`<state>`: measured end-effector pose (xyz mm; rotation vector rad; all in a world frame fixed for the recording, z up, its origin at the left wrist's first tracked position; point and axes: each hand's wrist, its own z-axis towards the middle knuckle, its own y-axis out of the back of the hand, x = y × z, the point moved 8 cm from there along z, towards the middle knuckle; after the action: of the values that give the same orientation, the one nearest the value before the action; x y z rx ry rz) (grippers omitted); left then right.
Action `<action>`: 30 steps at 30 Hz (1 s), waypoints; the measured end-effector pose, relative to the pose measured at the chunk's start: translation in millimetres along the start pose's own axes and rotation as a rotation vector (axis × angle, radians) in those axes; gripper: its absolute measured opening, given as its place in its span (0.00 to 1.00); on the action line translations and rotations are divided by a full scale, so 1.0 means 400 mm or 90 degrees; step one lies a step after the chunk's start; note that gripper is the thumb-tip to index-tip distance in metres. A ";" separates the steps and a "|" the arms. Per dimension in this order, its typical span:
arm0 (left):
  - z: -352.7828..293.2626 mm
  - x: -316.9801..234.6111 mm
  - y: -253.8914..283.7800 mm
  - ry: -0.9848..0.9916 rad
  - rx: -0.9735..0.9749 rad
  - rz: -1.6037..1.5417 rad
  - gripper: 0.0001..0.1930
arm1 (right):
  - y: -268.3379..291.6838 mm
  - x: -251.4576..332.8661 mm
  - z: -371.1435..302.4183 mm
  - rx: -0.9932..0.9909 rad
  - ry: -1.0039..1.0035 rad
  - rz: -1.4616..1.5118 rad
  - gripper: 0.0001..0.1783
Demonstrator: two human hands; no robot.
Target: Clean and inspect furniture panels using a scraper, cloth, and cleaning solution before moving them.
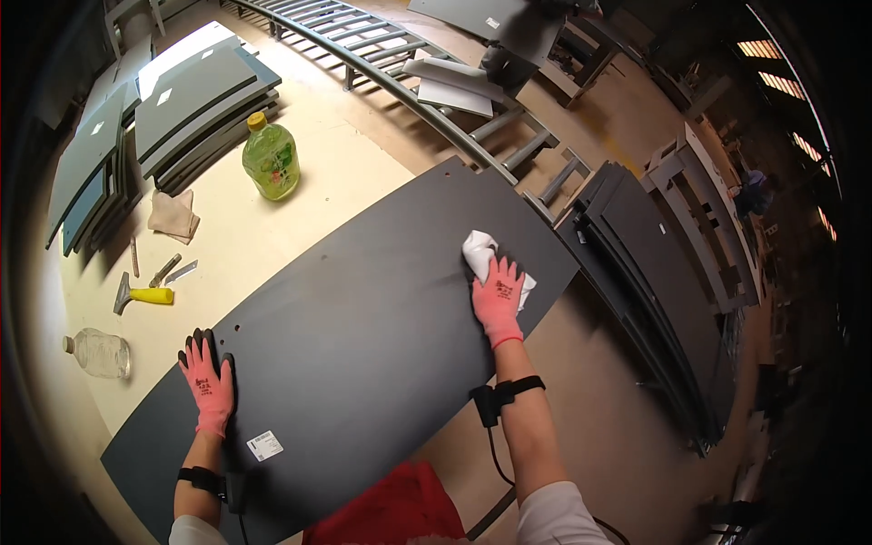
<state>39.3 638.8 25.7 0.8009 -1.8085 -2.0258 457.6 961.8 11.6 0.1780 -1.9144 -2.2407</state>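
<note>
A large dark grey panel [363, 300] lies flat across the pale worktable in front of me, with small holes near its edges and a white label [265, 446] near the close edge. In a pink glove with black fingertips, my left hand [208, 381] rests flat on the panel's left part, fingers stretched out and holding nothing. My right hand [499, 295], gloved the same way, presses a crumpled white cloth [479, 253] onto the panel's right part. Some of the cloth sticks out past the fingers; the rest is hidden under the palm.
On the worktable [350, 173] stand a green-filled bottle [272, 159] and a clear bottle [100, 353]. A yellow-handled scraper [145, 295], a knife [166, 271] and a folded cloth [173, 216] lie nearby. Panel stacks [195, 109] rise far left; more panels [654, 282] lean right, beside a roller conveyor [363, 54].
</note>
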 end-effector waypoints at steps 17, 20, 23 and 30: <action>-0.010 0.047 -0.015 0.027 0.012 -0.010 0.34 | 0.014 -0.033 -0.172 0.128 0.135 -0.014 0.30; -0.018 0.034 -0.004 0.036 0.018 -0.024 0.36 | -0.010 -0.220 -0.045 0.051 0.049 -0.006 0.29; -0.012 0.030 -0.014 0.039 0.011 -0.010 0.37 | -0.027 -0.344 0.010 -0.007 -0.075 0.013 0.29; 0.066 -0.087 -0.031 0.025 -0.093 -0.075 0.33 | 0.226 0.261 -0.514 0.415 0.674 0.285 0.28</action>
<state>53.2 682.1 21.8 0.9146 -1.6048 -2.1710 405.4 727.2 71.4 0.7469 -1.6809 -0.8399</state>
